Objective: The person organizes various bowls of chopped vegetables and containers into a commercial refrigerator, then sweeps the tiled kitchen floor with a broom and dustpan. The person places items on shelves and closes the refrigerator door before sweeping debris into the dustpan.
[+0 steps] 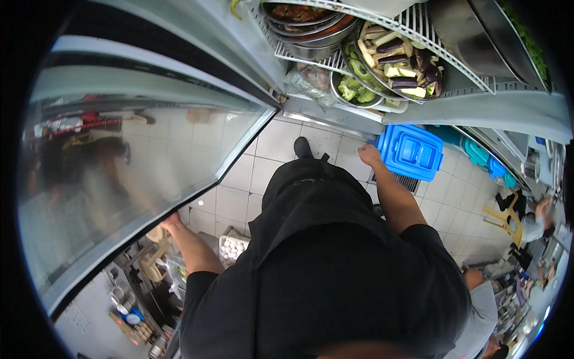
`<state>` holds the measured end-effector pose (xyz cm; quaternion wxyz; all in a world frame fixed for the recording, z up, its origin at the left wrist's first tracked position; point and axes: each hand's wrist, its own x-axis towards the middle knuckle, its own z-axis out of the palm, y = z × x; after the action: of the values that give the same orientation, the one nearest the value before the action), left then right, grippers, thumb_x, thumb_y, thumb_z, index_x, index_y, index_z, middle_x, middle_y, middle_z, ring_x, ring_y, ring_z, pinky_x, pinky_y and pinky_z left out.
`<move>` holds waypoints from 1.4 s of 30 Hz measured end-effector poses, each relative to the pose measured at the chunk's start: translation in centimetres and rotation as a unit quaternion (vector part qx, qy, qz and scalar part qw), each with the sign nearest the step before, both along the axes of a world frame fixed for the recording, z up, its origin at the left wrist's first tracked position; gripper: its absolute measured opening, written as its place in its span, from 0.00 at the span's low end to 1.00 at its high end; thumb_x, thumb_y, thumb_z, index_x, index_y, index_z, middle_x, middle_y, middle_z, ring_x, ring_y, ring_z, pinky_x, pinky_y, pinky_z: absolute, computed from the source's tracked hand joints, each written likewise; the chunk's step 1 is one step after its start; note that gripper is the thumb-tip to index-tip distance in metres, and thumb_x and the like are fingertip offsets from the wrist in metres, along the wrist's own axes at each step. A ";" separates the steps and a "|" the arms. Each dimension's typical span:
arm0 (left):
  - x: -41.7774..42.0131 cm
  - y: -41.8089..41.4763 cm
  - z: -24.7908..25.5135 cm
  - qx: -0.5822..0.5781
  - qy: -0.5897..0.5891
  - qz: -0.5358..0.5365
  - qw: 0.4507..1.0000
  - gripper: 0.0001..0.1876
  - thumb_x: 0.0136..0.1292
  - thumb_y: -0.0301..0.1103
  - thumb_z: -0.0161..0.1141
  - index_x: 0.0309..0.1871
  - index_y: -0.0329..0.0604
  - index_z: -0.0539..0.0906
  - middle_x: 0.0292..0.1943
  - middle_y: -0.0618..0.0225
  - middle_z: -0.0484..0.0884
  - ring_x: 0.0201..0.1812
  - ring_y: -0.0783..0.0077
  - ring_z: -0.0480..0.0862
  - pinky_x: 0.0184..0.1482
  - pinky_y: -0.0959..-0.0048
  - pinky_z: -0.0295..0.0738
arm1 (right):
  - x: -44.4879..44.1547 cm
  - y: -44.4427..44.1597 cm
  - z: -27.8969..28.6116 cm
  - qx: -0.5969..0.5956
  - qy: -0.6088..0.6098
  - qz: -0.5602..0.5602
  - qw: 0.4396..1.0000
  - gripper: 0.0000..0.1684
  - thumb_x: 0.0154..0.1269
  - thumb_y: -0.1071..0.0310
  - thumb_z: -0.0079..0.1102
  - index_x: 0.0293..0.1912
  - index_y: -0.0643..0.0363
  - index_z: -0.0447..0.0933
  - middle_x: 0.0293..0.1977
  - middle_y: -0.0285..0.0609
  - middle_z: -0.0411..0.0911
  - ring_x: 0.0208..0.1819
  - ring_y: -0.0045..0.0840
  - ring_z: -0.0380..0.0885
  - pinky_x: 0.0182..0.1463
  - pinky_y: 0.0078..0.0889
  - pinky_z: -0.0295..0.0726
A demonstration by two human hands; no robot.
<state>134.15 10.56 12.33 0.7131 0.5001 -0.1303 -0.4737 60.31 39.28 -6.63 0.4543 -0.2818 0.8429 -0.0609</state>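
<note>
My left hand (171,221) is at the edge of an open glass refrigerator door (148,148), its fingers partly hidden behind the frame. My right hand (370,155), its fingers curled, is at the near left corner of a blue plastic lidded bin (412,151) on the floor; whether it grips the bin is unclear. In front of me, the refrigerator's wire shelf (309,60) bears stacked metal bowls (314,40) of food. Beside them a large metal bowl holds cut eggplant (401,67). Lower down are a bowl of green vegetables (356,91) and a plastic bag (309,83) of food.
A crate of eggs (233,247) stands on the left. On the right are teal lidded containers (476,151), a yellow chair (511,217) and a seated person (536,224). A person in a grey shirt (482,314) is close behind me on the right. A drain grate (406,183) lies beside the bin.
</note>
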 end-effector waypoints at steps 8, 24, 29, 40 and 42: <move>-6.3 3.2 4.0 -0.018 -0.040 0.018 0.999 0.31 0.69 0.58 0.45 0.64 0.46 0.78 0.65 0.58 0.78 0.64 0.50 0.75 0.69 0.44 0.67 | 8.5 -9.4 0.9 -0.150 0.144 0.372 0.905 0.37 0.70 0.55 0.52 0.72 0.63 0.59 0.76 0.52 0.53 0.78 0.46 0.51 0.76 0.54 0.58; -8.4 4.5 4.7 -0.001 -0.091 -0.006 0.996 0.32 0.68 0.59 0.47 0.64 0.43 0.78 0.66 0.55 0.76 0.65 0.49 0.74 0.69 0.41 0.64 | 7.5 -5.3 -9.5 -0.078 0.229 0.184 0.953 0.35 0.68 0.58 0.54 0.70 0.62 0.65 0.75 0.54 0.57 0.76 0.45 0.56 0.79 0.49 0.54; -5.9 4.9 4.3 0.005 -0.100 -0.030 0.995 0.32 0.68 0.60 0.48 0.61 0.43 0.79 0.63 0.55 0.78 0.65 0.50 0.75 0.69 0.40 0.66 | 4.0 -7.3 -11.1 -0.264 0.348 -0.045 0.898 0.37 0.68 0.52 0.55 0.69 0.65 0.66 0.72 0.60 0.60 0.75 0.47 0.57 0.78 0.45 0.57; 0.3 6.2 0.7 -0.005 -0.051 -0.108 0.993 0.22 0.73 0.51 0.53 0.55 0.42 0.81 0.53 0.61 0.84 0.56 0.59 0.82 0.63 0.56 0.78 | 24.3 1.4 -6.2 -0.112 0.013 0.230 0.967 0.13 0.62 0.64 0.55 0.43 0.55 0.84 0.42 0.53 0.85 0.48 0.46 0.83 0.53 0.49 0.81; 3.3 7.4 -1.3 0.002 -0.055 -0.134 0.989 0.19 0.73 0.48 0.54 0.53 0.43 0.81 0.51 0.62 0.85 0.53 0.60 0.83 0.61 0.57 0.79 | 27.5 6.4 -2.7 -0.074 -0.001 0.244 0.967 0.15 0.63 0.60 0.56 0.44 0.56 0.84 0.43 0.54 0.84 0.49 0.47 0.83 0.55 0.49 0.81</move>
<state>137.41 17.97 11.06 0.6342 0.5047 -0.2341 -0.5369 87.84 45.68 -9.35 0.4341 -0.5119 0.7413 -0.0112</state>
